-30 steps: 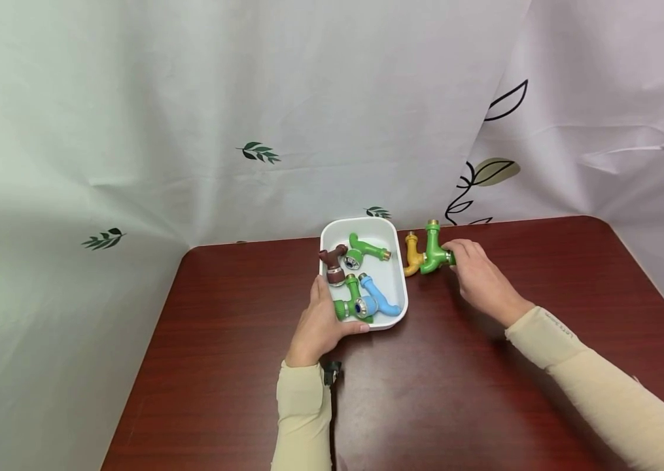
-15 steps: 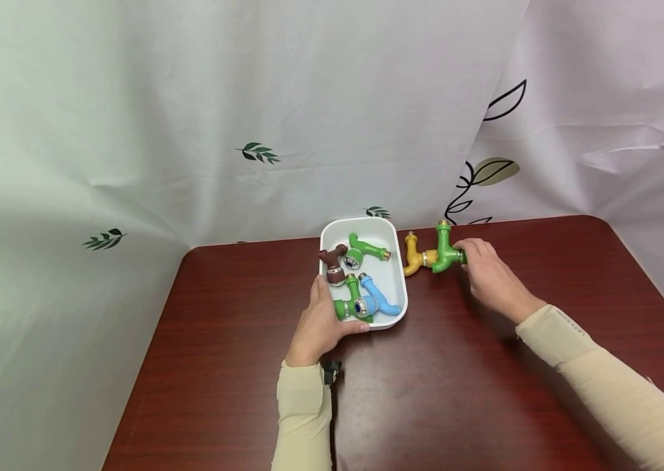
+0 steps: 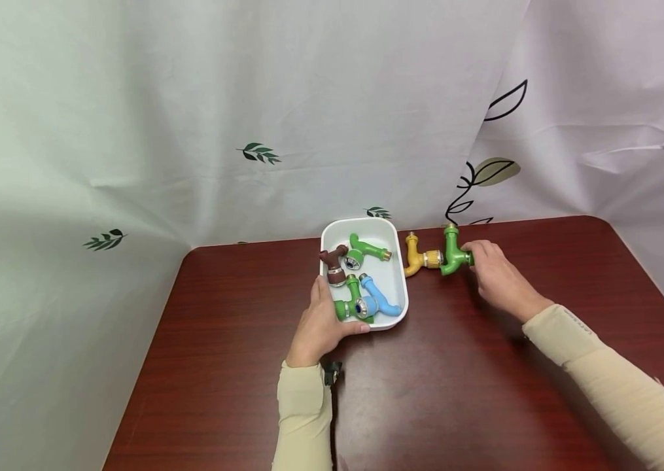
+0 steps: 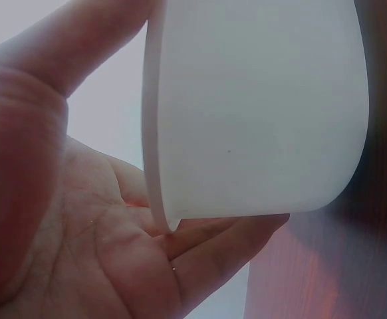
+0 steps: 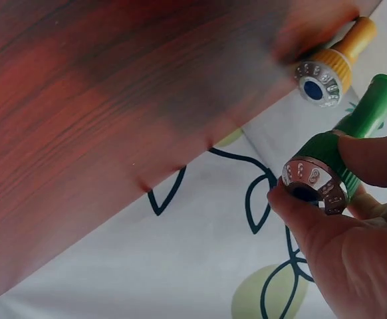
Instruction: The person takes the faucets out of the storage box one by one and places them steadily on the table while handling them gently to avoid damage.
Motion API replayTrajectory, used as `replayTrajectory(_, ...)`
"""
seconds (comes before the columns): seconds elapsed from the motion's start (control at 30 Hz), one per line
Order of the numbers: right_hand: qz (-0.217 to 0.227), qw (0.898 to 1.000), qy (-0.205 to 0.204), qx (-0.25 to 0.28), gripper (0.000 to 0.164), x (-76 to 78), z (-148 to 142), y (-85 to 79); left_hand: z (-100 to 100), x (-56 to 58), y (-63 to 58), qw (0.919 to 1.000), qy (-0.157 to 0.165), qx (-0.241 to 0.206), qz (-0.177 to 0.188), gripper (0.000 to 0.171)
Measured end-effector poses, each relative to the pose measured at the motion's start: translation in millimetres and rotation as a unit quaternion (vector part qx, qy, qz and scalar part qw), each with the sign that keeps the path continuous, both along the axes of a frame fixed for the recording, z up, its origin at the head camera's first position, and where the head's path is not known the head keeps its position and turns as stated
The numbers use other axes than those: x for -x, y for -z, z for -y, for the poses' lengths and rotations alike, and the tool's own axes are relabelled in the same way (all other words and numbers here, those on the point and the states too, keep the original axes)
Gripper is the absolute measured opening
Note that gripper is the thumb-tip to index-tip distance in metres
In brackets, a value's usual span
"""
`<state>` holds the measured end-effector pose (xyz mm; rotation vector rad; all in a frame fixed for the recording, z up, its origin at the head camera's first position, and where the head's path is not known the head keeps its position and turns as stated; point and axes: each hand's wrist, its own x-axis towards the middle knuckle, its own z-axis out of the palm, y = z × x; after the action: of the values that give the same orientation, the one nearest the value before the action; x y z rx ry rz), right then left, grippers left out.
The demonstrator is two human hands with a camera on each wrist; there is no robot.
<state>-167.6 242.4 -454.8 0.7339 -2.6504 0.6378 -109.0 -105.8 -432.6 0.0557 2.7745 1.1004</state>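
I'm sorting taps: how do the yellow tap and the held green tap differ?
The yellow tap lies on the table; the green tap is held by the right hand. In the right wrist view, the yellow tap's knob face shows fully; the green tap's is partly covered. Both have a brass-coloured end.

Brass-tipped green tap, silver-faced, white round-cornered tray left of it, open side up
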Motion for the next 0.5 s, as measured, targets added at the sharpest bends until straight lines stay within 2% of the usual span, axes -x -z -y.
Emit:
replayTrajectory(0.23, 0.026, 1.000, 0.013, -0.012, 0.035, 0.8, -4.2, 0.7, -0.6, -0.2, 0.0, 1.0000, -0.001, 0.000, -0.002, 0.134)
replayTrajectory(0.5, 0.030, 0.999, 0.013, -0.026, 0.034, 5.2, -7.5, 5.2, 0.1, -0.9, 0.9, 1.0000, 0.000, -0.001, -0.002, 0.134)
